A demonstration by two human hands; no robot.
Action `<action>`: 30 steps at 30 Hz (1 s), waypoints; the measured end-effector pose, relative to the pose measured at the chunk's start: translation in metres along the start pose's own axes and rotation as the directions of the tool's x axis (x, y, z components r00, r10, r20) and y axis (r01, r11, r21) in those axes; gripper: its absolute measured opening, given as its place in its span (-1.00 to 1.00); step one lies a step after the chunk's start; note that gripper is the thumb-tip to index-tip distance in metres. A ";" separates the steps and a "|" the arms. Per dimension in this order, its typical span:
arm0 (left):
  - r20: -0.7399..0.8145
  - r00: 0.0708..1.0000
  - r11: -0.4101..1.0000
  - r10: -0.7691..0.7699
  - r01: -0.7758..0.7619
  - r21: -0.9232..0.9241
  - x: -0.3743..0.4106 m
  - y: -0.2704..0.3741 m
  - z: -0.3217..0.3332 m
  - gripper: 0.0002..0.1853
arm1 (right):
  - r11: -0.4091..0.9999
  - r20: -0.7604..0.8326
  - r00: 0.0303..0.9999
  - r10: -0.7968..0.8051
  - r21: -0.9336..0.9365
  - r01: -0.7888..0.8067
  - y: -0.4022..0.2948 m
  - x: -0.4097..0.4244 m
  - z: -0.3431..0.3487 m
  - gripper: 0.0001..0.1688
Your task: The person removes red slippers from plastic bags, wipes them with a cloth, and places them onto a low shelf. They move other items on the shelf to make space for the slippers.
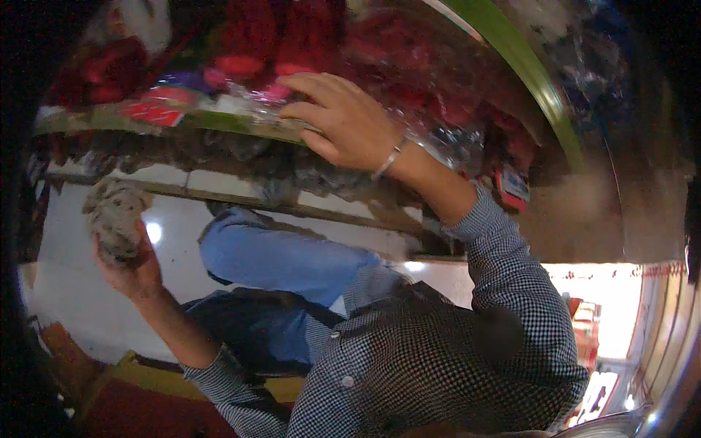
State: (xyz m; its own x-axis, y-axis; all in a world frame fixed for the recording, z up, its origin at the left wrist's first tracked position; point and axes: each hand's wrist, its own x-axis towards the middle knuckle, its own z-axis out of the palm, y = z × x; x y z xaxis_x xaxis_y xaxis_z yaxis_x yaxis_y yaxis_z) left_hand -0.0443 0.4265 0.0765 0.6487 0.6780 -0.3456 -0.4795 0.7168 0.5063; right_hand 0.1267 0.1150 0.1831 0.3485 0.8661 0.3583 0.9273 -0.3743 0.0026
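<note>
My left hand (131,274) is raised at the left, its fingers wrapped around a bunched greyish-beige soft thing (116,216), perhaps yarn or cloth; blur hides which. Higher up, my right hand (345,120) reaches over the front edge of a green-edged shelf (224,121). Its fingers are spread and slightly bent, and I see nothing held in them. Close to the fingertips lie shiny clear plastic wrapping (263,107) and pink and red soft goods (241,64). Whether the fingers touch the wrapping, I cannot tell.
A red printed card (156,112) lies on the shelf edge. Dark wrapped goods (235,145) fill a lower level. Another curved green edge (526,65) runs at the upper right. Below are a pale floor (71,306) and a yellow-edged red surface (148,405).
</note>
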 end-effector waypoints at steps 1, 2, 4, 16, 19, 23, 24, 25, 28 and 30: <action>0.046 0.999 1.000 0.000 0.000 -0.001 0.004 -0.004 -0.005 -0.50 | 0.999 0.021 0.999 0.044 -0.011 -0.044 -0.002 -0.023 -0.011 -0.59; 0.051 0.998 1.000 -0.024 0.024 -0.006 0.008 -0.011 -0.010 -0.50 | 0.992 0.050 0.993 0.107 -0.076 -0.103 -0.001 -0.046 -0.025 -0.56; 0.055 0.998 0.999 -0.033 0.034 -0.006 0.011 -0.015 -0.010 -0.51 | 0.953 -0.017 0.977 0.215 -0.215 -0.213 0.013 -0.086 -0.048 -0.54; 0.034 0.999 0.998 -0.021 0.019 0.068 0.018 -0.020 -0.014 -0.51 | 0.619 -0.154 0.792 0.590 -0.544 -0.567 0.159 -0.239 -0.151 -0.04; -0.025 1.000 0.995 0.007 -0.005 0.097 0.013 -0.020 -0.011 -0.51 | 0.594 -0.061 0.750 0.658 -0.569 -0.568 0.195 -0.260 -0.153 -0.07; -0.030 1.000 0.997 0.002 0.000 0.074 0.003 -0.015 -0.006 -0.50 | 0.293 -0.200 0.565 0.801 -0.692 -0.660 0.261 -0.307 -0.161 -0.24; -0.034 0.999 0.996 0.023 -0.020 0.093 0.003 -0.001 -0.014 -0.50 | 0.193 -0.218 0.369 0.904 -0.562 -0.804 0.229 -0.254 -0.144 -0.28; -0.027 1.000 0.996 0.016 -0.013 0.084 0.003 0.003 -0.017 -0.49 | 0.158 -0.254 0.319 0.913 -0.502 -0.850 0.214 -0.237 -0.144 -0.30; -0.069 0.997 0.996 0.022 -0.016 0.088 -0.002 -0.009 -0.012 -0.54 | 0.264 -0.421 0.462 0.781 -0.449 -0.854 0.200 -0.230 -0.129 -0.29; -0.109 0.994 0.998 -0.001 0.008 0.062 -0.004 -0.011 -0.005 -0.54 | 0.438 -0.517 0.630 0.580 -0.453 -0.776 0.205 -0.227 -0.121 -0.33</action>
State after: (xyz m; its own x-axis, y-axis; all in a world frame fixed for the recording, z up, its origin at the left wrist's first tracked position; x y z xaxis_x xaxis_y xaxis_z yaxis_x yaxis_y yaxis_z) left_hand -0.0450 0.4165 0.0684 0.5807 0.6910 -0.4306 -0.4364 0.7106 0.5519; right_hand 0.2209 -0.1987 0.2150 0.6864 0.1569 0.7101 0.0740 -0.9865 0.1464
